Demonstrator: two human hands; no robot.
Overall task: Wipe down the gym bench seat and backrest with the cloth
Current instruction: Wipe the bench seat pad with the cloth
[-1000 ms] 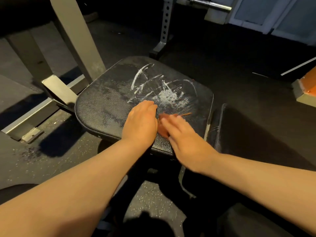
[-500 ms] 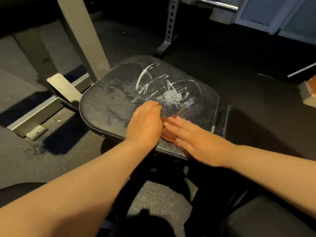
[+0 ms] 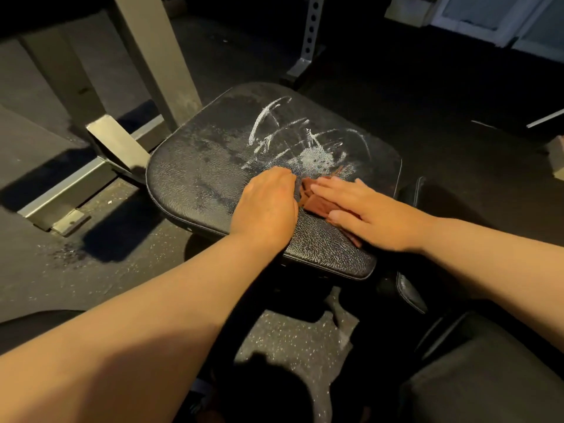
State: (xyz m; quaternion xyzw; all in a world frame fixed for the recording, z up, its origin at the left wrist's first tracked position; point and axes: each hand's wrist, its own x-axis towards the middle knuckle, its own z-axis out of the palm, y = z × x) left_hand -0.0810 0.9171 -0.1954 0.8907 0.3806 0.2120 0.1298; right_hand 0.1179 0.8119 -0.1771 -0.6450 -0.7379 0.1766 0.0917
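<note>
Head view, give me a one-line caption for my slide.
Right hand presses a reddish cloth flat on the white-smeared bench seat, left hand curled beside it.

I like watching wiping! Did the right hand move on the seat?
Yes. The right hand slid a little farther onto the seat, toward the white smear, pressing the cloth.

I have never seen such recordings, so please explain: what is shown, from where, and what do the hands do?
No machine here: a person works with bare hands, and the camera sits on their head, looking down. The black padded seat of a gym bench carries white smeared marks. The right hand lies flat on a reddish-brown cloth, pressing it onto the seat. The left hand rests beside the cloth, fingers curled; whether it grips the cloth is hidden.
</note>
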